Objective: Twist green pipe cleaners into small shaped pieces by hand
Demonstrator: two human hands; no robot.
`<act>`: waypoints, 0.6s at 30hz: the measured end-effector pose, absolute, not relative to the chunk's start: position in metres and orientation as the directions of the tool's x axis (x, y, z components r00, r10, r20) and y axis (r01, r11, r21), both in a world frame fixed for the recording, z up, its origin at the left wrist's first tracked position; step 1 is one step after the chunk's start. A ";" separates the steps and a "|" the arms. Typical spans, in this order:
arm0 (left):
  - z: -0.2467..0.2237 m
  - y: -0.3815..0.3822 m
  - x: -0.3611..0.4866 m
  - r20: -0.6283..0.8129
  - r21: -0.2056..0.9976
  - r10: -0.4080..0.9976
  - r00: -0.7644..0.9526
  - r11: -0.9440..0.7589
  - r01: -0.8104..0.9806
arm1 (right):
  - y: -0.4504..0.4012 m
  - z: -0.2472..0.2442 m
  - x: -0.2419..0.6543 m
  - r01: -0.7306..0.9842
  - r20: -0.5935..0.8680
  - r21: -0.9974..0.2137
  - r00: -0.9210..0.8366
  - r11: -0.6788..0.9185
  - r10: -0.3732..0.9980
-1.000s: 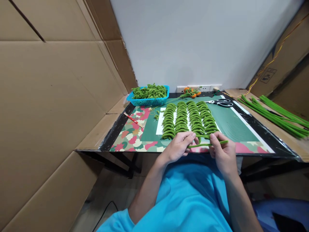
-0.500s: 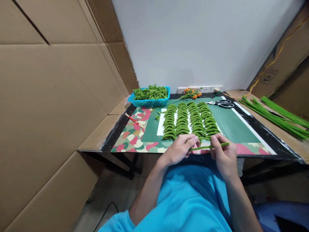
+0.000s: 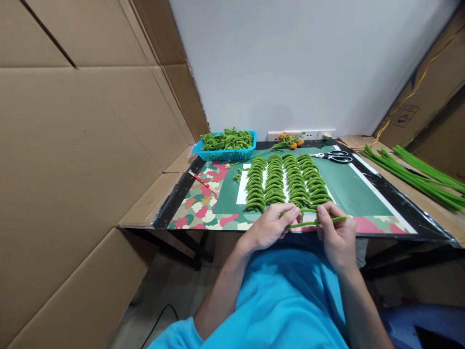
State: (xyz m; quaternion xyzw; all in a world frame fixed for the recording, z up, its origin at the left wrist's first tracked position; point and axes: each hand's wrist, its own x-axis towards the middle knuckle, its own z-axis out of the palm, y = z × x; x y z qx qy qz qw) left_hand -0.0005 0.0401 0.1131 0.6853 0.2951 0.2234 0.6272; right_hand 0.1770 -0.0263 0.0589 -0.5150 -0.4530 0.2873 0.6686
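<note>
A bent green pipe cleaner stretches between my two hands at the table's front edge. My left hand pinches its looped end between thumb and fingers. Toward its other end, my right hand is closed on it, and a tip pokes out past the thumb. Just beyond the hands, curved green pipe cleaner pieces lie in several rows on white paper. The nearest row ends are partly hidden behind my fingers.
A blue basket of green pieces stands at the back left. Orange flowers and black scissors lie at the back. A red stick is on the left, long green pipe cleaners on the right. Cardboard walls the left side.
Both hands keep nearly the same place and grip. The pipe cleaner's free tip at the right hand has shifted very slightly right and down.
</note>
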 end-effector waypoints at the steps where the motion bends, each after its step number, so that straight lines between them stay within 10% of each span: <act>1: 0.113 0.040 -0.001 -0.066 0.991 0.686 0.725 -0.042 0.129 | -0.026 0.059 0.177 0.087 0.310 -0.949 0.423 0.303 0.851; 18: 0.110 0.039 -0.001 -0.060 0.989 0.677 0.733 -0.060 0.136 | -0.027 0.058 0.176 0.098 0.313 -0.949 0.426 0.301 0.849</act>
